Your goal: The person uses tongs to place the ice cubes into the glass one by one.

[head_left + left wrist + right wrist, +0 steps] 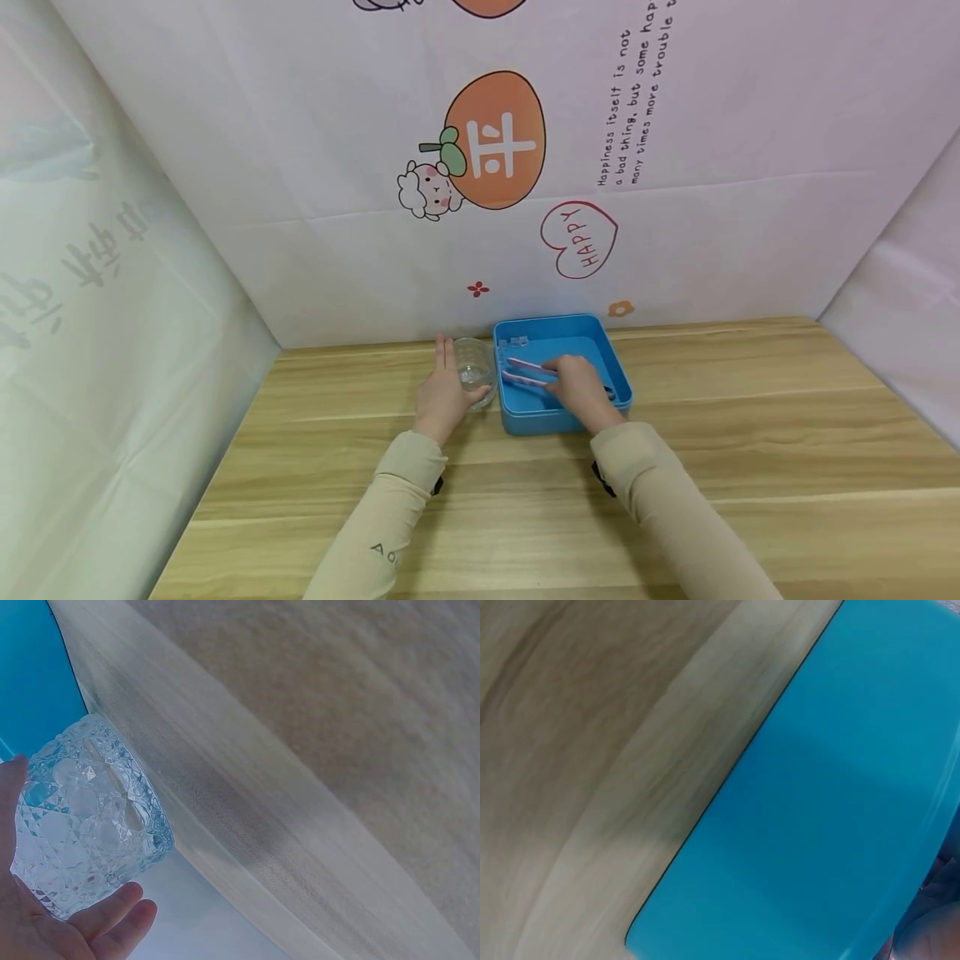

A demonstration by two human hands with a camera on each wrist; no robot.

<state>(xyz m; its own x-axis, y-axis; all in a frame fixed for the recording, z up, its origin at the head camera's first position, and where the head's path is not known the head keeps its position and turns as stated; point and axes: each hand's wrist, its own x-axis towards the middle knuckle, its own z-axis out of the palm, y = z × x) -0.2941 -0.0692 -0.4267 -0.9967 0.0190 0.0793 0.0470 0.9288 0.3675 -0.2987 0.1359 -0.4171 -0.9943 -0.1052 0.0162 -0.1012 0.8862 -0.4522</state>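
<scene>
My left hand (441, 397) holds a clear cut-glass cup (90, 817), its thumb on one side and fingers along the other. The cup stands on the table close to the left wall of a blue box (566, 423). Over that box, my right hand (577, 385) grips pink-purple tweezers (525, 380), whose two arms are spread and point left towards the box's left wall. Small clear cube-like pieces (517, 342) lie in the box's back left corner. In the right wrist view the box's side (802, 795) hides most of the right hand.
The wooden table (510, 517) meets a printed white cloth wall (360, 275) just behind the box and cup. More cloth hangs at the left and right. A small dark-rimmed thing (609, 392) sits inside the box by the right wrist.
</scene>
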